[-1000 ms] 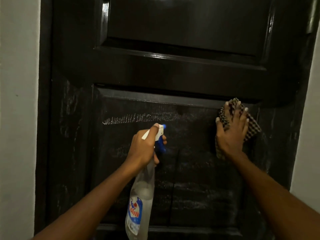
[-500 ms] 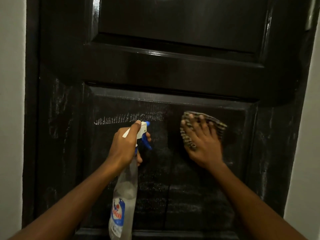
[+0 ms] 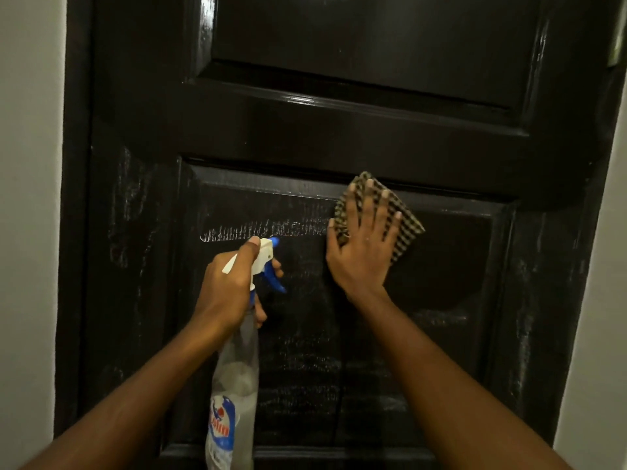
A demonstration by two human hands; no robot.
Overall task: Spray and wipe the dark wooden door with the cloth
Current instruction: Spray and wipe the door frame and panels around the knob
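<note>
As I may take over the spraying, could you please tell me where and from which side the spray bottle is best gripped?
Grip the spray bottle at its narrow neck, just under the white head, coming from the side away from the door, as the left hand does. The nozzle faces the door and the blue trigger hangs on that side, ready to pull.

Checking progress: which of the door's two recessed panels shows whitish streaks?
The lower panel, where the right hand presses the checked cloth; the upper panel looks glossy and unstreaked.
</note>
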